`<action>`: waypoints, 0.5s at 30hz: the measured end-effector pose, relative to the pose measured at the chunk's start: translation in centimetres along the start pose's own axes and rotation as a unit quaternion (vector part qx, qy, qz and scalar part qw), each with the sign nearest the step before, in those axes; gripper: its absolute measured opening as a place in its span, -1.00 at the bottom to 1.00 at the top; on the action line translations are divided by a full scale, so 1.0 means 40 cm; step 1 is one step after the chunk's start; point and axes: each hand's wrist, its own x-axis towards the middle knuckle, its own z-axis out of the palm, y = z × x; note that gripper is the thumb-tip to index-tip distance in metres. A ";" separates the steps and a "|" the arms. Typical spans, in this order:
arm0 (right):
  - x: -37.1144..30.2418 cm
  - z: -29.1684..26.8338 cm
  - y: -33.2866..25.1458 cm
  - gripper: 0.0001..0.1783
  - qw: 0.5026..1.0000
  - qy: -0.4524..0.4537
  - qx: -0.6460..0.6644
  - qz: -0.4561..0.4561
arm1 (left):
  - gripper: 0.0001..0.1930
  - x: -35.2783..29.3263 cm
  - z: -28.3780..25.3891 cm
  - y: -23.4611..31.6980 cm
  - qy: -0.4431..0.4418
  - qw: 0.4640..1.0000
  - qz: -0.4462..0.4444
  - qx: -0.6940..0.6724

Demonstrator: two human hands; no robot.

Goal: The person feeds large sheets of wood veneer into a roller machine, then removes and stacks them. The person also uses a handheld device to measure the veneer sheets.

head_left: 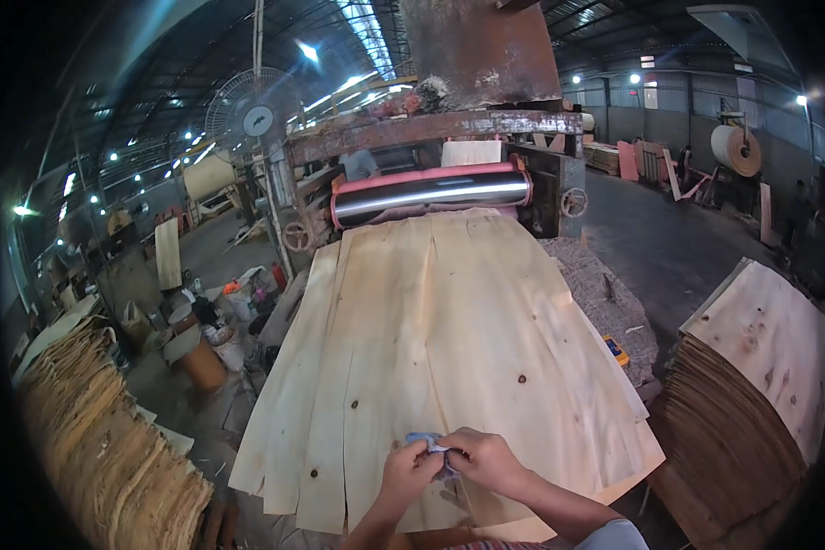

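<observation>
Pinched between my two hands is a small crumpled blue-and-white piece [423, 439], which looks like thin cloth or plastic; its exact kind does not show. My left hand [406, 475] closes on its left side, thumb and fingers pressed together. From the right, my right hand [486, 460] grips it the same way. Both hands are over the near end of pale wood veneer sheets [431, 312], which have dark knots and long splits. The far end of the veneer lies at a glue spreader's shiny metal roller [434, 196].
A tall stack of veneer [110, 440] stands at left, another stack [733, 403] at right. Handwheels [574, 203] flank the rollers. A yellow device [616, 349] lies beside the veneer. Buckets [197, 360] and a fan [258, 120] are at left. A person [360, 165] stands beyond the machine.
</observation>
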 end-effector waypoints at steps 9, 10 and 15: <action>0.045 -0.024 -0.055 -0.75 0.992 0.088 0.001 -0.088 | -0.89 0.030 -0.023 0.004 -0.016 0.996 -0.062 -0.062; 0.047 -0.015 -0.075 -0.75 0.987 0.088 0.005 -0.137 | -0.89 0.030 -0.027 0.010 -0.007 0.999 -0.013 -0.044; 0.060 0.028 -0.087 -0.76 0.987 0.053 0.017 -0.153 | -0.89 0.025 -0.041 0.029 0.060 0.985 0.093 -0.130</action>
